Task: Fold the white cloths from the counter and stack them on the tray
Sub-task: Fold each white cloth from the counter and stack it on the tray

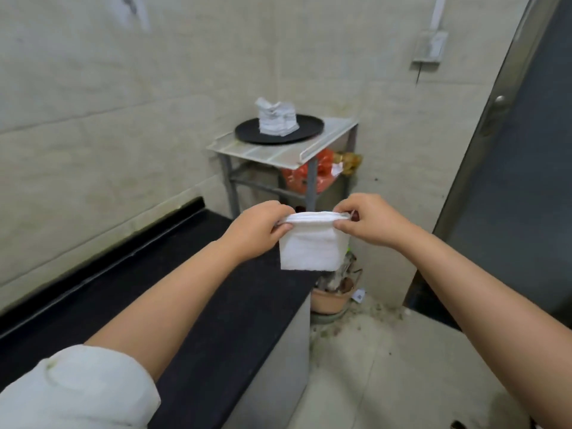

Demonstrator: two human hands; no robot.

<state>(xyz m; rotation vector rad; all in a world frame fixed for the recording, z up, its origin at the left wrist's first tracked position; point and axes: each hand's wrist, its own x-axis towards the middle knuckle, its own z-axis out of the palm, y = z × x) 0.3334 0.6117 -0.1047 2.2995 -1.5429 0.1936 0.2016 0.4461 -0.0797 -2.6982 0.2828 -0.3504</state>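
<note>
Holding a folded white cloth [311,247] up in the air, you had both hands on its top edge. Your left hand [258,229] pinched the upper left corner between thumb and curled fingers, and your right hand [368,221] pinched the upper right corner the same way. The cloth hung down from that doubled edge as a neat square, clear of the black tabletop [198,305], which ran along the tiled wall [108,119] on your left. The cloth's lower edge hung just past the tabletop's far end, with the floor [387,351] beyond it.

Further off, in the corner, stood a small rack [278,153] with a pale top. A round black tray [247,134] lay on it, and a stack [277,117] of folded white cloths sat on the tray, its top layers uneven. Red bags [297,178] showed on the rack's lower shelf. Below your hands, on the floor near the tabletop's end, a pinkish basin [331,300] held some clutter too blurred to make out. A dark door [510,181] stood at your right. Your rolled-up white sleeve [77,388] filled the lower left corner of the view.
</note>
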